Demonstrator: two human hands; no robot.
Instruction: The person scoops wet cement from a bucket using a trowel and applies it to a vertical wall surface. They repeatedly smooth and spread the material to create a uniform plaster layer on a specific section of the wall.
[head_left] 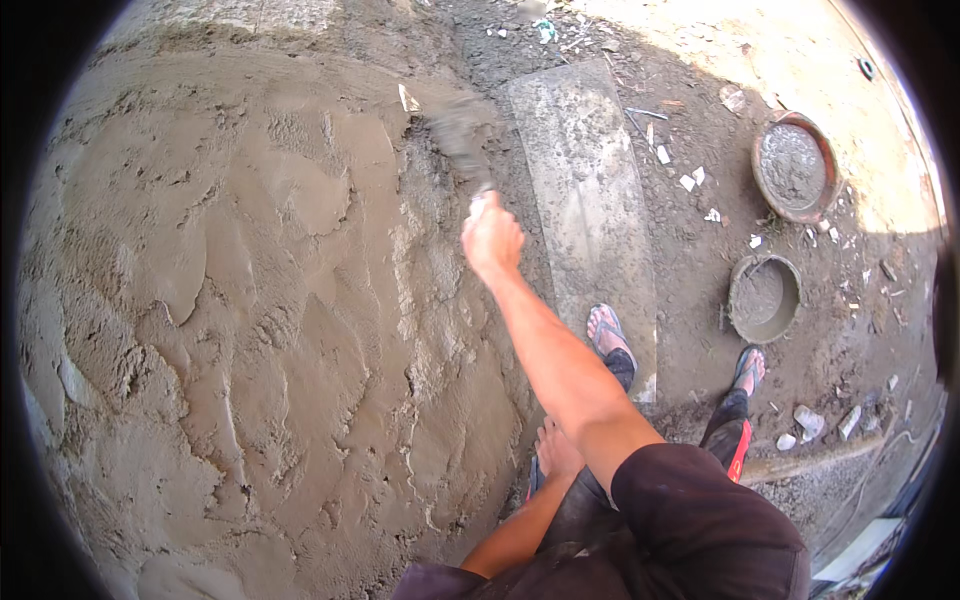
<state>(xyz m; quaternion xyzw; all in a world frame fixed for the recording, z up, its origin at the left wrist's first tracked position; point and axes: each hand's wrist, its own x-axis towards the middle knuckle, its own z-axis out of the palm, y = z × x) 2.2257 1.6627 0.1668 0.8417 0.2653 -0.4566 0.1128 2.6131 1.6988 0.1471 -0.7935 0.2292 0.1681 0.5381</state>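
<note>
My right hand [492, 238] reaches forward, fingers wrapped round the handle of a trowel [458, 140]. Motion smears its blade, which is at the right edge of a broad surface of wet grey-brown mortar [290, 300]. Ridges, scoops and smoother patches mark this mortar. A small pale chip [408, 98] shows just left of the blade. Low in the view, my left hand [558, 452] appears to rest on my leg, its fingers stretched out and holding nothing.
A mortar-stained board [590, 190] lies beside the mortar's edge. To the right stand a reddish-rimmed tub [830, 165] of grey mix and a smaller bucket [740, 320] with mix inside. White fragments [810, 422] litter the ground. My sandalled feet [608, 328] are near the board and bucket.
</note>
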